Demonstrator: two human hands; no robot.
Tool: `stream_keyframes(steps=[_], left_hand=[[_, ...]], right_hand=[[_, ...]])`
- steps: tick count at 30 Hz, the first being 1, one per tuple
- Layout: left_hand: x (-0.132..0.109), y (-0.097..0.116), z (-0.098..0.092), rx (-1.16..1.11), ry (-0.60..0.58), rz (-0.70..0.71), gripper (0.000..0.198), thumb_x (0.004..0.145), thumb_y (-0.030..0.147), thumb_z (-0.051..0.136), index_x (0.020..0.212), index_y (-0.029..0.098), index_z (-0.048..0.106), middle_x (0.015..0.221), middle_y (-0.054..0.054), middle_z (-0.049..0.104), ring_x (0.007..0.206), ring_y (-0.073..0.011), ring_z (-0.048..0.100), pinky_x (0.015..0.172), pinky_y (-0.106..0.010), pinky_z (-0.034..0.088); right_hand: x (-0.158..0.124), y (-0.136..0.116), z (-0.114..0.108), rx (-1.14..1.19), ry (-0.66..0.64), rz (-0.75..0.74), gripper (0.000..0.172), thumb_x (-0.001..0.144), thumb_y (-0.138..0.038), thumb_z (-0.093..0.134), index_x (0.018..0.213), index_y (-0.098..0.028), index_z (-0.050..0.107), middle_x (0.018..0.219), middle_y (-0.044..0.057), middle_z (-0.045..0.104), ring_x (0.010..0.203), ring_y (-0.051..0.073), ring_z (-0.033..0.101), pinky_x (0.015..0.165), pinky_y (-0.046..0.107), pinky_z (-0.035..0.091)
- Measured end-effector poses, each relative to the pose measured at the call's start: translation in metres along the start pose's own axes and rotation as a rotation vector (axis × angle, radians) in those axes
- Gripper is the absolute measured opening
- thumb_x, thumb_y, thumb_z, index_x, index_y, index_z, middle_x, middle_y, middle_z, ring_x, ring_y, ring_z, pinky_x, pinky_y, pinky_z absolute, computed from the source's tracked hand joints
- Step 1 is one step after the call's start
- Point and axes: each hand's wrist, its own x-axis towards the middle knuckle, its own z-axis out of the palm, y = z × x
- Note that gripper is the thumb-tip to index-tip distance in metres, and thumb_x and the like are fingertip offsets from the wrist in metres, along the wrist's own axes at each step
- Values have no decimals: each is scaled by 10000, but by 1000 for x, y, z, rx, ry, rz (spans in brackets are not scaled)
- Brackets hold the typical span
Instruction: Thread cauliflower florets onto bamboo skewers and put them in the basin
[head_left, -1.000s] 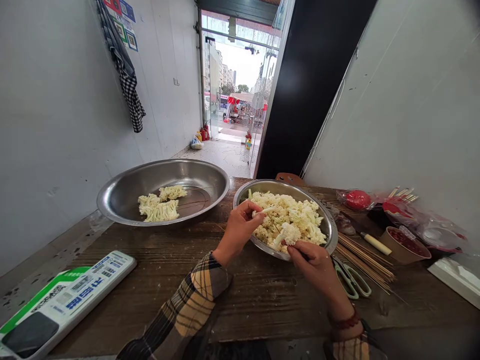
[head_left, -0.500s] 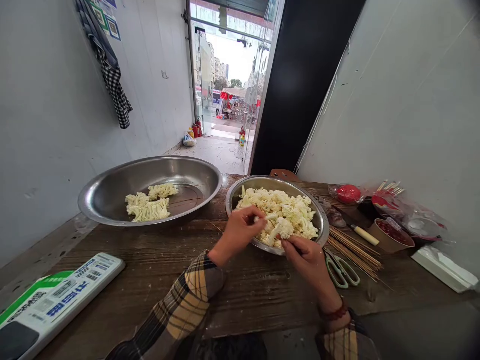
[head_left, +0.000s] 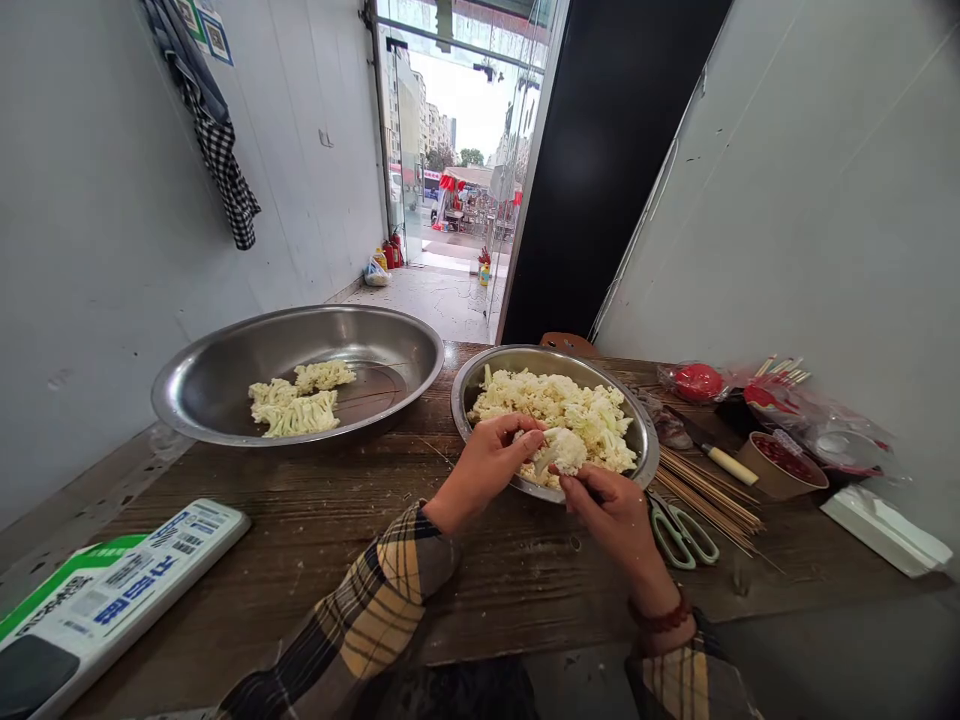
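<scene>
A steel bowl heaped with white cauliflower florets stands on the wooden table in front of me. Both hands meet at its near rim. My left hand is closed, its fingers pinching a small floret from the left. My right hand is closed too, gripping the same floret from below, possibly with a thin stick that I cannot make out. A wide steel basin to the left holds a few flat clusters of cauliflower.
Bamboo skewers and green-handled scissors lie right of the bowl. Beyond them are a knife, a paper cup of red sauce and plastic bags. A printed box sits at the near left. White walls flank the table.
My hands have drawn together at the bowl's near rim, the left hand now pinching the floret that the right hand holds. The view has shifted slightly.
</scene>
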Motion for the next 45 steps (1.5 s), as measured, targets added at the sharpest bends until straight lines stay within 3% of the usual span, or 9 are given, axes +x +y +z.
stream_keyframes(steps=[5,12,16,20,24,32,37,41,45], left_hand=[[1,-2,0,4,51,14,184,732,334,656,750,152,684,721,-27,621,682,-137,510,609,-234,391],[-1,6,6,69,-60,29,175,734,325,648,673,162,668,704,-19,617,675,-138,509,597,-227,383],[-1,6,4,57,-75,54,192,765,337,629,806,164,701,766,-27,651,704,-143,546,652,-244,425],[7,4,-14,45,57,133,287,819,364,569,990,166,688,933,-74,686,838,-184,605,762,-290,460],[18,-4,-37,451,167,236,216,836,306,531,917,186,691,915,-74,685,854,-200,593,760,-309,429],[25,-12,-39,1209,-149,220,127,743,289,596,737,213,696,819,-71,699,835,-244,565,766,-365,349],[38,4,-33,1388,-305,109,111,681,289,621,697,213,700,772,-79,696,786,-238,593,728,-340,366],[50,8,-27,1465,-442,11,197,671,296,621,825,206,704,865,-86,706,843,-260,621,776,-362,390],[54,0,-27,1433,-466,1,213,694,206,574,849,202,720,929,-102,710,899,-267,630,807,-365,414]], right_hand=[[-1,0,2,-14,0,-24,332,881,-303,510,570,-192,541,504,-28,524,493,110,475,506,225,354],[-6,-3,6,-62,119,-2,390,886,-337,491,524,-195,456,504,-33,445,502,106,418,512,235,324],[-4,-2,5,-3,120,53,383,881,-361,501,538,-192,471,501,-36,455,497,102,414,510,233,325],[-1,4,6,124,237,174,366,872,-388,516,565,-188,496,496,-42,449,484,102,412,485,229,328],[0,9,7,189,298,211,324,870,-390,524,627,-177,551,511,-41,469,479,101,414,473,227,336],[1,4,5,111,225,167,368,879,-374,508,562,-186,498,502,-43,451,494,102,418,493,227,323],[2,4,4,102,211,147,359,882,-362,499,569,-188,480,509,-44,440,512,105,408,503,230,309],[2,5,3,106,206,122,356,884,-354,496,569,-189,477,524,-44,440,529,107,411,521,233,310],[1,6,2,87,221,102,359,878,-346,503,556,-190,469,520,-47,435,523,106,408,522,233,308]])
